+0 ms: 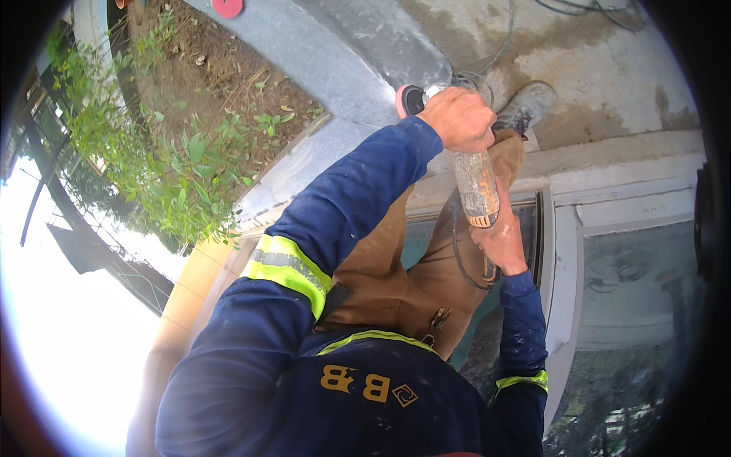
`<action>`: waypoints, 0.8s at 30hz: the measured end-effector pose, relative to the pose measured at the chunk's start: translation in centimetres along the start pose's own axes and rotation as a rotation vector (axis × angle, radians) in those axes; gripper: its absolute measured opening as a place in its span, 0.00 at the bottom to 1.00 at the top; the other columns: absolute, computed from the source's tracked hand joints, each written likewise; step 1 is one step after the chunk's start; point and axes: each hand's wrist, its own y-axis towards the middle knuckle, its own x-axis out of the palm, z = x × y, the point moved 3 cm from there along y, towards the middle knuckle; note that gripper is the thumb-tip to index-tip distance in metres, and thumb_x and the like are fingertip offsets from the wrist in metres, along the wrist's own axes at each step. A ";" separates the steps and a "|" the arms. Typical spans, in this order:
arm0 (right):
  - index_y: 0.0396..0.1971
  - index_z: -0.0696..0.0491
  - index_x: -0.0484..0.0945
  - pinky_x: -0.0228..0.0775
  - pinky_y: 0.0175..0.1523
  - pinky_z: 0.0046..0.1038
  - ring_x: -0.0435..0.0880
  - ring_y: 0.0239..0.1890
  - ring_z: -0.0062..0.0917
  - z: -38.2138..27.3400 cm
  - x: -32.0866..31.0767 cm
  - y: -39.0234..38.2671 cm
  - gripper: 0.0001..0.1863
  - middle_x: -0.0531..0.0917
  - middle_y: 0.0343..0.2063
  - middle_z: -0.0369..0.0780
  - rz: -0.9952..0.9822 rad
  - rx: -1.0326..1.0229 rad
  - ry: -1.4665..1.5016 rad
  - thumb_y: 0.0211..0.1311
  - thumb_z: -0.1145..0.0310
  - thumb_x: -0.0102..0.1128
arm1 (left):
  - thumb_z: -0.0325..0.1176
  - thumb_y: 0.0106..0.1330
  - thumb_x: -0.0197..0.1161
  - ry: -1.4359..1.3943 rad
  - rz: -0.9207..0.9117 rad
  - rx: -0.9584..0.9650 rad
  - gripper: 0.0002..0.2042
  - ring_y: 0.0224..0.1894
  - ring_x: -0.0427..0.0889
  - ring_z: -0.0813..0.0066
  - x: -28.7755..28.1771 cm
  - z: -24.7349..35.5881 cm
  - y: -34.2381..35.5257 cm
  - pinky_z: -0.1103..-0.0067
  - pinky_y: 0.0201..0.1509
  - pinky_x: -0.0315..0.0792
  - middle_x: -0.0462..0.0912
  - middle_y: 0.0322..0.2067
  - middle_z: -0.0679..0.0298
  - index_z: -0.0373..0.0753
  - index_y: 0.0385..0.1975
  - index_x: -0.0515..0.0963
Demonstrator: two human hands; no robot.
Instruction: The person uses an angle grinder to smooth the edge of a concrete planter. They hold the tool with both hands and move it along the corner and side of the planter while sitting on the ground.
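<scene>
My left hand (pixel 457 118) is closed round the front of a worn, grey-and-orange hand-held power tool (pixel 472 183), just beside a round black backing disc with a pink pad (pixel 407 101). My right hand (pixel 499 236) grips the tool's rear end, with a dark cable looping down past it. The pad is at the grey stone ledge (pixel 350 65); I cannot tell whether it touches the surface. Part of the tool's head is hidden under my left hand.
A loose pink disc (pixel 227 6) lies on the upper ledge. Green plants (pixel 198 160) grow in soil at left. My shoe (pixel 533 103) stands on stained concrete (pixel 609 68), near coiled cables (pixel 579 7). A glass pane in a white frame (pixel 624 320) is at right.
</scene>
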 end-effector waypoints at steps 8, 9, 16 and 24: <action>0.75 0.52 0.52 0.78 0.33 0.30 0.85 0.30 0.28 1.7 -0.1 0.1 0.53 0.86 0.40 0.46 0.051 -0.195 -0.078 0.43 0.84 0.61 | 0.41 0.56 0.59 0.004 -0.062 -0.022 0.13 0.37 0.85 0.53 0.0 0.4 0.0 0.61 0.42 0.79 0.84 0.27 0.55 0.38 0.25 0.83; 0.75 0.51 0.52 0.78 0.32 0.30 0.85 0.29 0.27 1.7 -0.1 0.3 0.53 0.86 0.40 0.46 0.060 -0.235 -0.083 0.43 0.84 0.61 | 0.42 0.55 0.59 0.006 -0.067 -0.024 0.13 0.37 0.85 0.53 -0.1 0.3 0.2 0.61 0.42 0.79 0.84 0.27 0.54 0.38 0.25 0.83; 0.76 0.50 0.51 0.77 0.30 0.29 0.83 0.26 0.25 2.7 -0.9 -0.5 0.54 0.86 0.38 0.44 0.014 -0.081 -0.072 0.44 0.85 0.61 | 0.41 0.55 0.60 -0.030 -0.084 -0.051 0.13 0.37 0.85 0.52 1.6 1.1 0.4 0.62 0.43 0.79 0.85 0.28 0.53 0.37 0.25 0.83; 0.76 0.48 0.51 0.76 0.29 0.29 0.82 0.25 0.23 2.2 -1.0 1.5 0.54 0.85 0.33 0.41 -0.026 -0.097 -0.014 0.44 0.86 0.60 | 0.41 0.56 0.59 0.018 -0.082 -0.068 0.13 0.37 0.85 0.53 1.0 -0.3 1.3 0.61 0.42 0.79 0.85 0.27 0.53 0.37 0.26 0.83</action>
